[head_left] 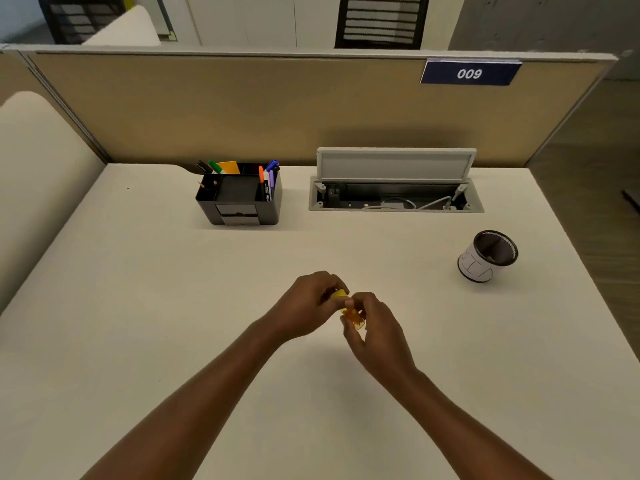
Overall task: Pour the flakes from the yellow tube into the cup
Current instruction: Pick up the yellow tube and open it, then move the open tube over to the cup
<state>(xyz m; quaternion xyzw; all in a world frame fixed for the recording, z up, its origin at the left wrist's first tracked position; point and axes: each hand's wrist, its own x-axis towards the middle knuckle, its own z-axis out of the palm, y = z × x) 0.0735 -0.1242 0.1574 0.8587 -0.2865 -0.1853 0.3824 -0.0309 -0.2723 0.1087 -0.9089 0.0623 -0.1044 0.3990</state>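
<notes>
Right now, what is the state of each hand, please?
Left hand: closed on the cap end of the yellow tube.
Right hand: closed on the tube's body.

I have both hands meeting over the middle of the desk (138, 306), the left hand (304, 306) and right hand (377, 330) closed together on the yellow tube (351, 311), with bare surface all round them. The cup (486, 256) sits well apart to the right and farther back, and I see nothing on the desk between it and my right hand. The black desk organiser (239, 199) with its pens stands far back on the left, and the open cable hatch (396, 181) with its raised lid lies behind the cup's side. The partition wall (225, 109) closes off the back edge
</notes>
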